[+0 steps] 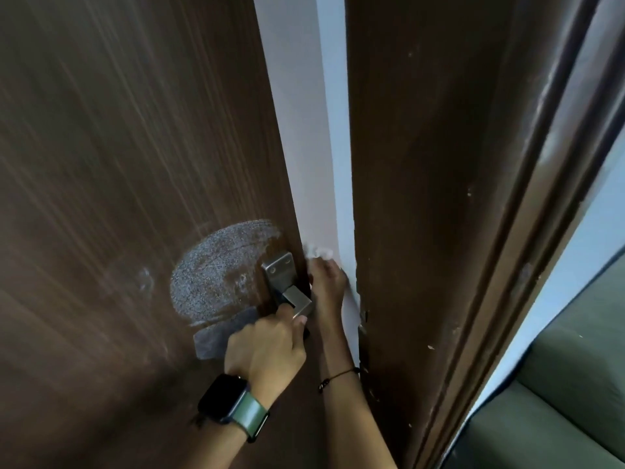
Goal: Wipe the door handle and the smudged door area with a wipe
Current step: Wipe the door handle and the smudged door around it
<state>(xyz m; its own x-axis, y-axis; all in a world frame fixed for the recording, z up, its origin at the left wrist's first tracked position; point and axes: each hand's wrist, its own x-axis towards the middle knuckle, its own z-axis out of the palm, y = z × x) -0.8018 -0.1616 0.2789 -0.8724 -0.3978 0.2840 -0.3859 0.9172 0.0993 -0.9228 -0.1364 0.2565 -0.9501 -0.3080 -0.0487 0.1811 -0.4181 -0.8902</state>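
Note:
The brown wooden door [118, 147] stands ajar. A square metal handle [294, 297] sits near its right edge. My left hand [267, 346], with a watch on the wrist, grips the handle's lever from below. A whitish, speckled smudge [216, 272] spreads over the door just left of the handle plate. My right hand [326, 282] reaches into the gap by the door's edge, beside the handle plate. It holds a crumpled white wipe [318, 253] against that edge. Most of the wipe is hidden by the fingers.
The dark brown door frame [422, 198] rises close on the right, with chipped spots in its paint. A pale wall [304, 130] shows through the narrow gap between door and frame. A green cushioned seat [558, 401] lies at the lower right beyond the frame.

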